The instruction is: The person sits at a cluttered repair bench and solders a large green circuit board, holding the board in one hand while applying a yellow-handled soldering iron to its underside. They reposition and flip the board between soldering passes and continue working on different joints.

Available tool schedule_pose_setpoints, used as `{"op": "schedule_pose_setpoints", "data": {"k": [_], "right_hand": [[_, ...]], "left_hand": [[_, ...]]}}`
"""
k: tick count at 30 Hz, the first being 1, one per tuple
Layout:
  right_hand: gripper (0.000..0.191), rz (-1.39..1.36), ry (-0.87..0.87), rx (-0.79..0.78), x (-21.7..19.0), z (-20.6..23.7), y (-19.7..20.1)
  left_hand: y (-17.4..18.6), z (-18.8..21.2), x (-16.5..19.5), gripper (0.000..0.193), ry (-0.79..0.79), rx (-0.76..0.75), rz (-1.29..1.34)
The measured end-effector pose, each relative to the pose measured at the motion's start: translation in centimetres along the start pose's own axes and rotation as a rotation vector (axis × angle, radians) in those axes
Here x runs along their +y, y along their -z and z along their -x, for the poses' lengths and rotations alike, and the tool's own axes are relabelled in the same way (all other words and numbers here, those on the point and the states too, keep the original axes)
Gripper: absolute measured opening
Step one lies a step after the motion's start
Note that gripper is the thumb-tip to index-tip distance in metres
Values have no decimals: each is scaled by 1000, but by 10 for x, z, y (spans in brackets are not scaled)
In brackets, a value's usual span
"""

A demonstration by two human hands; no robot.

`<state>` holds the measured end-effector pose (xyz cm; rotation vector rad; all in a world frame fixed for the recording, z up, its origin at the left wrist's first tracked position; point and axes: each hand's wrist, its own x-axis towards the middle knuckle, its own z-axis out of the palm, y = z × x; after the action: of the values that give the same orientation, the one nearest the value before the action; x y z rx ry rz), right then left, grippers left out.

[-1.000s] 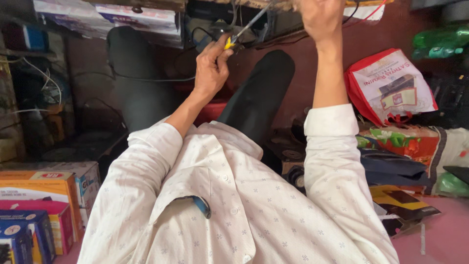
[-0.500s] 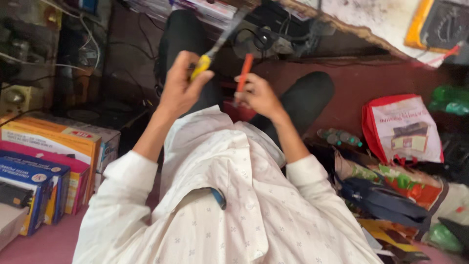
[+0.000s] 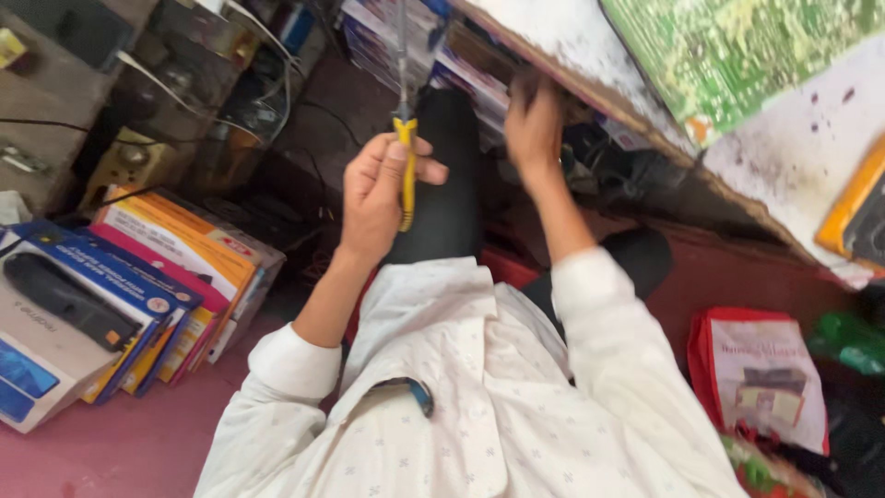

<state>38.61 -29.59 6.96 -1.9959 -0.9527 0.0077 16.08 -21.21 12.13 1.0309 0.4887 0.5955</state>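
1. Left hand (image 3: pixel 376 195) is raised in front of the chest, fingers curled tight round the yellow-handled screwdriver w/ thin metal shaft (image 3: pixel 405 138); shaft points up & away toward the underside of the counter.
2. Right hand (image 3: pixel 533 124) reaches up under the edge of the white, stained, worn-edged counter (image 3: pixel 590 55). Fingers go into the shadow there – can't tell if they're open or gripping anything.
3. Green printed circuit board (image 3: pixel 747 46) lies flat on top of the counter, above & right of the right hand. A yellow-cased device (image 3: pixel 853 207) sits further right, cut off by the frame edge.
4. Person wears a white patterned shirt (image 3: pixel 461 406), sleeves rolled to mid-forearm, & black trousers (image 3: pixel 447 184); seated.
5. Stack of flat cardboard boxes, orange, pink & blue (image 3: pixel 138 286), stands on edge at the left on the pink floor (image 3: pixel 120 452), well apart from both hands.
6. Red & white plastic bag (image 3: pixel 765 378) lies at the right, near the knee.
7. White cables (image 3: pixel 267 46) hang over dark clutter at top left.
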Motion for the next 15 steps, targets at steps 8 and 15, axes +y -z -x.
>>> {"op": "schedule_pose_setpoints", "data": {"k": [8,15], "right_hand": [[48,-30,578,-93,-60,72,53],[39,-354,176,169,-101,20,108]], "left_hand": [[-73,-31,6,34,79,-195,286],[-91,-70,53,42,-62,-306,-344]]}}
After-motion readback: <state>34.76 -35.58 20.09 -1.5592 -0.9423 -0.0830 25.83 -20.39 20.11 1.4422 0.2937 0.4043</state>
